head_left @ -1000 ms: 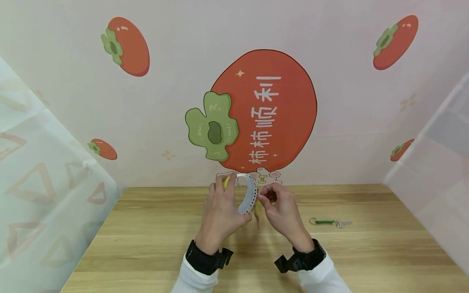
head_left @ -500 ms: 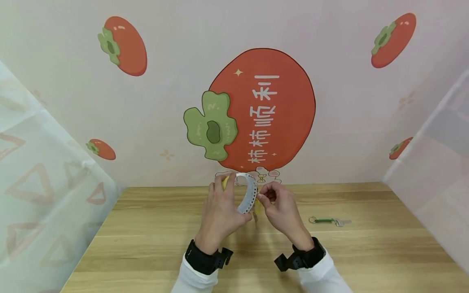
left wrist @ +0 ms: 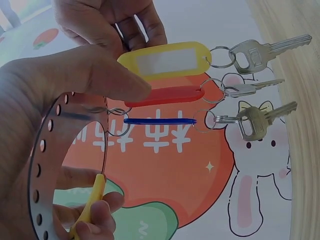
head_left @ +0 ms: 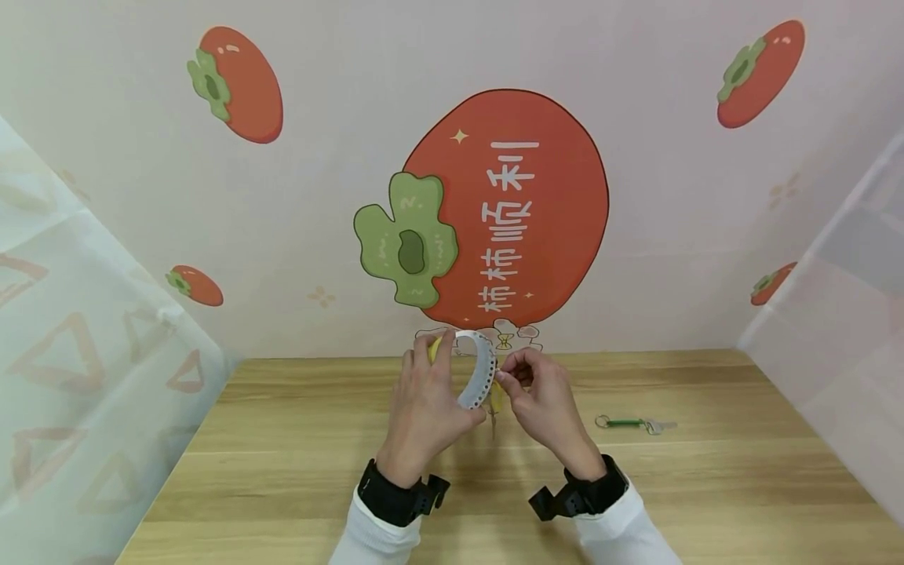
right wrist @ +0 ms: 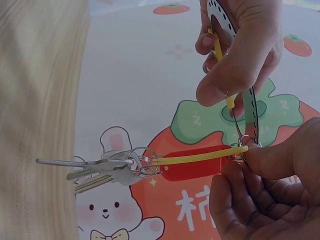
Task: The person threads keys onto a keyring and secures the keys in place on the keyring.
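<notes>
My left hand [head_left: 426, 416] grips a pale curved band [head_left: 483, 378] with a row of holes along its edge. A thin wire with a yellow sleeve [left wrist: 92, 206] spans that band, and my left fingers curl around the sleeve. My right hand [head_left: 545, 406] pinches the small ring at the end of a yellow key tag [right wrist: 200, 156], close beside the wire. Whether this ring is threaded on the wire, I cannot tell. A red key tag [left wrist: 167, 95] and a blue key tag [left wrist: 160, 121] hang alongside, each tag bearing a key [left wrist: 252, 125] on a split ring.
A key with a green tag [head_left: 625, 424] lies on the wooden table [head_left: 297, 471], to the right of my right hand. Behind the table rises a pale backdrop [head_left: 318, 157] printed with persimmons. Black camera straps [head_left: 384, 493] circle both wrists.
Both hands keep nearly the same place and grip. The hanging keys have swung slightly, and the head view has shifted a little.
</notes>
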Action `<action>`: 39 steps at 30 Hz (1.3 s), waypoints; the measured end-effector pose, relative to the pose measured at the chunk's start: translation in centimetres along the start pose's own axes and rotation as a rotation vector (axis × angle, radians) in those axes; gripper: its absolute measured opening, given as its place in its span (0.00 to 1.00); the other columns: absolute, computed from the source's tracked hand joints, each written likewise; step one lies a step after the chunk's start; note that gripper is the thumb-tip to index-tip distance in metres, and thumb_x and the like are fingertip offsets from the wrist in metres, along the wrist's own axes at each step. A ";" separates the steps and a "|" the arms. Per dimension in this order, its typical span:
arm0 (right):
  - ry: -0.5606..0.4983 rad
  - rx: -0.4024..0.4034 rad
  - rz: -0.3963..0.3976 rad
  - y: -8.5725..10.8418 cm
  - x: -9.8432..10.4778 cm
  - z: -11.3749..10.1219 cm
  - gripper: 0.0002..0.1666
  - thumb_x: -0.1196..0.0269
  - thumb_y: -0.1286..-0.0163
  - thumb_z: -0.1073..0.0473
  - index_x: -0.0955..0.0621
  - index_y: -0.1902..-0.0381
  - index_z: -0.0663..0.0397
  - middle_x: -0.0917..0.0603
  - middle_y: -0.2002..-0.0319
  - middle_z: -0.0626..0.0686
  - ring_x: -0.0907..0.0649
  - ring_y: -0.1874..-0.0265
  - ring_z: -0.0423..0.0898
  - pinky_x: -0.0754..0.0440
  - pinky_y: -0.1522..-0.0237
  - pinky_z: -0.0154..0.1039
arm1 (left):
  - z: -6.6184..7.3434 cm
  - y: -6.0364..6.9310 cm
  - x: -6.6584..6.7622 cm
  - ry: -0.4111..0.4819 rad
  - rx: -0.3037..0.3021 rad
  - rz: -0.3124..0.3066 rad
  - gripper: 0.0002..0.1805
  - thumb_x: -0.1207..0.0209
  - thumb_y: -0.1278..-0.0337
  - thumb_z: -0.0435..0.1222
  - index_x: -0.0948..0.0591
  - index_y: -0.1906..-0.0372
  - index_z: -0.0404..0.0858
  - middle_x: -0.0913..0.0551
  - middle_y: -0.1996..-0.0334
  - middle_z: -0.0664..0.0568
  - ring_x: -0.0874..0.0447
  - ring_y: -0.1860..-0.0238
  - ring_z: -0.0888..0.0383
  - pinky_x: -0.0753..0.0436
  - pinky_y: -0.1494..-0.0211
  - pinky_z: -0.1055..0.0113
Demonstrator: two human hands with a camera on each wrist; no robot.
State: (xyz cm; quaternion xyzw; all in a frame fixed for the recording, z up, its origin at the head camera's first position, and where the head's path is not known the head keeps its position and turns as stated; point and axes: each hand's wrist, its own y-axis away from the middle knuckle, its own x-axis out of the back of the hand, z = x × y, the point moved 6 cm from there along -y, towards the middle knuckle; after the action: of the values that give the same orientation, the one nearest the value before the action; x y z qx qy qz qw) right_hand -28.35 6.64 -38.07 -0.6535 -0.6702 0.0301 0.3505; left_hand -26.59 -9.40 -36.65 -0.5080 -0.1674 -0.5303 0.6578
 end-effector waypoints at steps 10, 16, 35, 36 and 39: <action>-0.021 -0.018 -0.006 -0.1 -0.1 0.1 0.05 0.33 0.34 0.71 0.20 0.64 0.62 0.20 0.69 0.51 0.22 0.71 0.46 0.21 0.68 0.36 | 0.0 -0.1 0.1 -0.002 0.013 -0.005 0.58 0.18 0.76 0.48 0.30 0.29 0.37 0.30 0.37 0.38 0.25 0.50 0.42 0.19 0.63 0.52; -0.028 -0.034 -0.003 -0.1 0.0 0.2 0.05 0.33 0.33 0.71 0.20 0.64 0.61 0.20 0.69 0.51 0.22 0.72 0.46 0.21 0.68 0.36 | 0.1 -0.1 0.2 0.020 0.006 0.004 0.59 0.17 0.77 0.47 0.30 0.29 0.35 0.30 0.38 0.38 0.25 0.48 0.41 0.19 0.62 0.50; -0.052 -0.068 -0.023 -0.1 0.0 0.4 0.06 0.32 0.34 0.71 0.20 0.66 0.61 0.20 0.71 0.52 0.22 0.74 0.46 0.23 0.72 0.35 | 0.1 0.1 0.2 -0.042 -0.001 0.017 0.62 0.15 0.83 0.45 0.30 0.28 0.38 0.30 0.37 0.39 0.25 0.51 0.43 0.20 0.66 0.52; -0.053 -0.071 -0.024 -0.1 0.0 0.5 0.06 0.32 0.34 0.71 0.20 0.66 0.61 0.20 0.71 0.52 0.22 0.74 0.46 0.23 0.73 0.35 | 0.2 0.1 0.2 -0.046 -0.005 0.015 0.62 0.15 0.84 0.45 0.30 0.28 0.38 0.30 0.37 0.39 0.25 0.51 0.43 0.20 0.66 0.53; -0.053 -0.082 -0.025 0.0 0.0 0.5 0.05 0.32 0.34 0.71 0.20 0.67 0.61 0.20 0.72 0.52 0.22 0.75 0.46 0.23 0.74 0.35 | 0.3 0.1 0.1 -0.059 -0.020 0.020 0.63 0.15 0.86 0.44 0.30 0.29 0.38 0.30 0.38 0.40 0.25 0.53 0.44 0.21 0.67 0.54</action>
State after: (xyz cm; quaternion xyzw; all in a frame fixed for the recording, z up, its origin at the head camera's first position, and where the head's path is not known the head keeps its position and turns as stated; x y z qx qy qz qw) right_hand -28.64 6.83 -38.46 -0.6579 -0.6881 0.0153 0.3057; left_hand -26.33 -9.15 -36.53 -0.5317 -0.1766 -0.5100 0.6527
